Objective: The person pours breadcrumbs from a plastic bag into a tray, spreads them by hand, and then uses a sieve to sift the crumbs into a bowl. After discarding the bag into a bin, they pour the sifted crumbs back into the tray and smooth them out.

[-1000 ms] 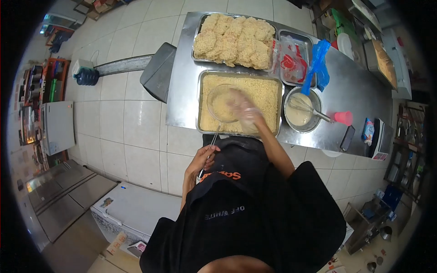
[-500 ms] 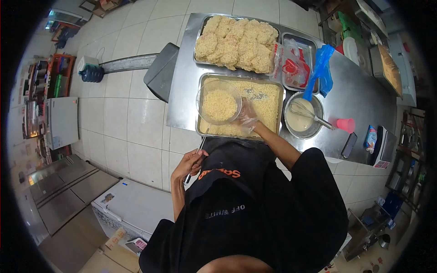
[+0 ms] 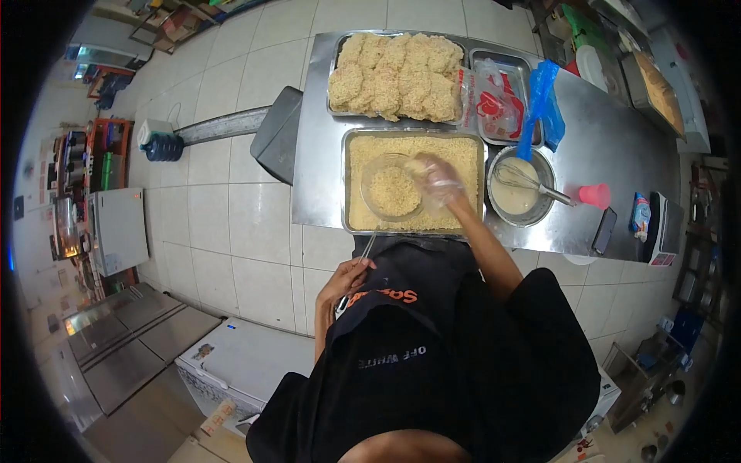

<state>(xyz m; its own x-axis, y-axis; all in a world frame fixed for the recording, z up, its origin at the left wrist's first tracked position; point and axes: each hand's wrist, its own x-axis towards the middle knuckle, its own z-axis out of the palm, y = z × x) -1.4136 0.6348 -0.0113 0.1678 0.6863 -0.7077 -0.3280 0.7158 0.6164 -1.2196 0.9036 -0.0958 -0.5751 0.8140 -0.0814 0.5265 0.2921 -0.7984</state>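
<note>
My left hand (image 3: 345, 279) grips the long handle of a wire sieve (image 3: 392, 189), whose round basket holds breadcrumbs and hovers over the left part of a steel tray of breadcrumbs (image 3: 463, 150). My right hand (image 3: 441, 180), in a clear plastic glove, reaches over the sieve's right rim with some crumbs at its fingertips. Behind this tray stands another tray (image 3: 336, 48) piled with several breaded pieces.
A steel bowl of pale batter (image 3: 515, 194) with a whisk stands right of the crumb tray. A small tray with a plastic bag (image 3: 499, 96), a blue bag (image 3: 536, 104), a pink cup (image 3: 597, 194), a phone (image 3: 603, 230) and a scale (image 3: 665, 228) lie on the steel table (image 3: 610, 150). A grey stool (image 3: 275, 133) stands to the left.
The sieve has moved right and lower over the crumb tray. My right hand rose from the tray's near edge to the sieve's rim.
</note>
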